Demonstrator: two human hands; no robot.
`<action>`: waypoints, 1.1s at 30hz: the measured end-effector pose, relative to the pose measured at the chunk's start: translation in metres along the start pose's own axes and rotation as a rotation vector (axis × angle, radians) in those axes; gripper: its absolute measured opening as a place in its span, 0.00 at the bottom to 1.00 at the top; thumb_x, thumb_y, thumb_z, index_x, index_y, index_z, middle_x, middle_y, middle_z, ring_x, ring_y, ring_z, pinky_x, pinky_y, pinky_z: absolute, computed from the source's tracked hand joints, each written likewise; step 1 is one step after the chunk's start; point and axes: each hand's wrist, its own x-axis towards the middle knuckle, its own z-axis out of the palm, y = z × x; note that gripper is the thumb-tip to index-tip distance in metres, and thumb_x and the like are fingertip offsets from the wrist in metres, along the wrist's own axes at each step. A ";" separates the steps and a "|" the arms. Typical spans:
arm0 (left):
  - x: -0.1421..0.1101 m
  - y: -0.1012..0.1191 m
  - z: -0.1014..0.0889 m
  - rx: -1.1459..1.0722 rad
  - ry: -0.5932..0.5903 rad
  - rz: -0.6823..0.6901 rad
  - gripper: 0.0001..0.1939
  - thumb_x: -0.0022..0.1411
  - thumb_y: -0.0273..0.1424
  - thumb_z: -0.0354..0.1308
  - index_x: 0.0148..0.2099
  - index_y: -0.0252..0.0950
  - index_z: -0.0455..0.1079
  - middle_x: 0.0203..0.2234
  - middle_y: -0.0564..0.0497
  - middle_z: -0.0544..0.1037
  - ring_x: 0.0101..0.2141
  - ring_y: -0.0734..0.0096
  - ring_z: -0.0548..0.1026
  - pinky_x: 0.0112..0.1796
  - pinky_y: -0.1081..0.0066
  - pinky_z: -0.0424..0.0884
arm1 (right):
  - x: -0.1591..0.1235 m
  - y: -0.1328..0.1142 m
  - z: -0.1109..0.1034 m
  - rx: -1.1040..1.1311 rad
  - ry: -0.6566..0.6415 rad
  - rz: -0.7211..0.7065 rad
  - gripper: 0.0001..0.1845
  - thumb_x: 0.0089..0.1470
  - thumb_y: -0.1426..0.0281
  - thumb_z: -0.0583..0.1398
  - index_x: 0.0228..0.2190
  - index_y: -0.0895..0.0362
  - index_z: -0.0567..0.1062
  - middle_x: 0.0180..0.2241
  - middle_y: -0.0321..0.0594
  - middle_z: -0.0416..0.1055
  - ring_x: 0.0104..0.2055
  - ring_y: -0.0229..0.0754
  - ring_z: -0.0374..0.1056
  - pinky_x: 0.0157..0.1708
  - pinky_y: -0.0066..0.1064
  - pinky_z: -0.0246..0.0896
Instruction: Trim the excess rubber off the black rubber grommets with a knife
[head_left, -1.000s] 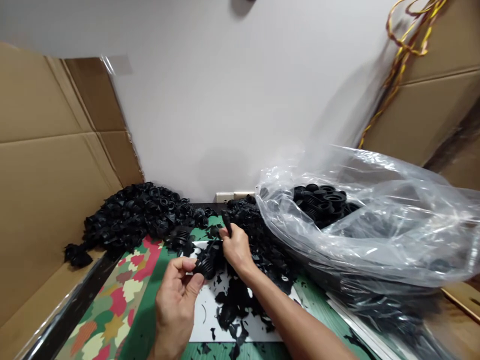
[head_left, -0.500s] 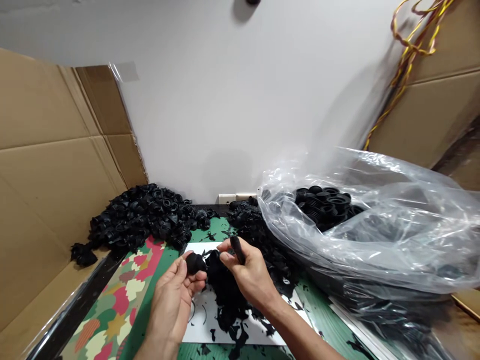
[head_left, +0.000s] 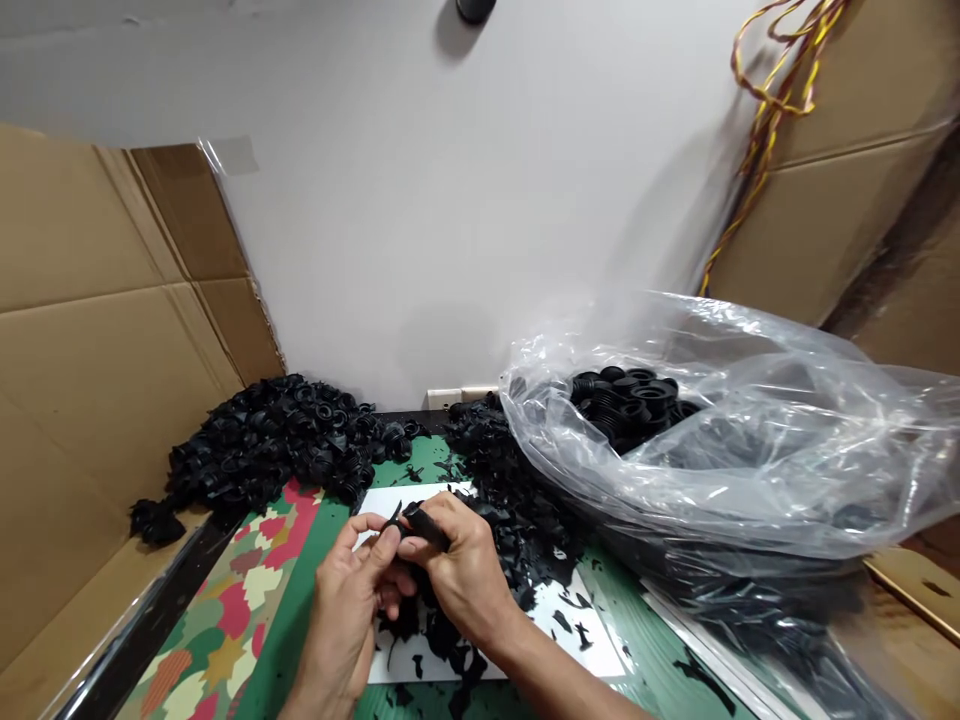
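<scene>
A dark logo marked the gold phone. Above the white sheet on the wood-grained green worktop, the left hand pinched a black piece; the right hand gripped a thick black handle.

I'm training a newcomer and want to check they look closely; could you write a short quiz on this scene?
1. What does the right hand hold? a) a cup, b) a black tool, c) nothing.
2. True or false: the clear bag has black parts in it.
3. Fill in: the white sheet lies on a ____ surface.

Key: 1. b; 2. true; 3. green.
</scene>
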 end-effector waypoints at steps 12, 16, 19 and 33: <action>0.000 -0.003 0.007 -0.032 0.067 0.089 0.19 0.38 0.40 0.70 0.24 0.33 0.67 0.11 0.60 0.66 0.10 0.83 0.59 0.13 0.80 0.54 | 0.011 0.011 0.018 0.114 0.096 0.144 0.06 0.39 0.73 0.56 0.15 0.55 0.66 0.19 0.31 0.61 0.24 0.37 0.58 0.27 0.27 0.57; 0.004 -0.002 -0.003 0.084 0.044 0.149 0.18 0.42 0.41 0.68 0.22 0.34 0.66 0.08 0.62 0.60 0.09 0.85 0.55 0.14 0.81 0.49 | 0.015 0.013 0.030 0.105 0.087 0.256 0.06 0.36 0.73 0.57 0.14 0.55 0.64 0.16 0.30 0.61 0.22 0.37 0.58 0.27 0.27 0.57; -0.004 -0.004 -0.012 0.130 0.048 0.152 0.16 0.43 0.39 0.67 0.21 0.34 0.66 0.08 0.62 0.60 0.10 0.85 0.55 0.14 0.81 0.48 | 0.022 0.019 0.036 0.027 0.084 0.246 0.05 0.37 0.73 0.56 0.14 0.55 0.65 0.16 0.30 0.62 0.22 0.37 0.59 0.26 0.27 0.56; -0.010 0.012 -0.032 -0.239 -0.141 -0.098 0.16 0.50 0.37 0.66 0.37 0.33 0.70 0.16 0.53 0.70 0.20 0.76 0.66 0.22 0.77 0.62 | 0.049 0.015 0.008 -0.222 -0.060 0.106 0.09 0.45 0.73 0.56 0.26 0.58 0.77 0.26 0.39 0.72 0.31 0.44 0.67 0.35 0.33 0.59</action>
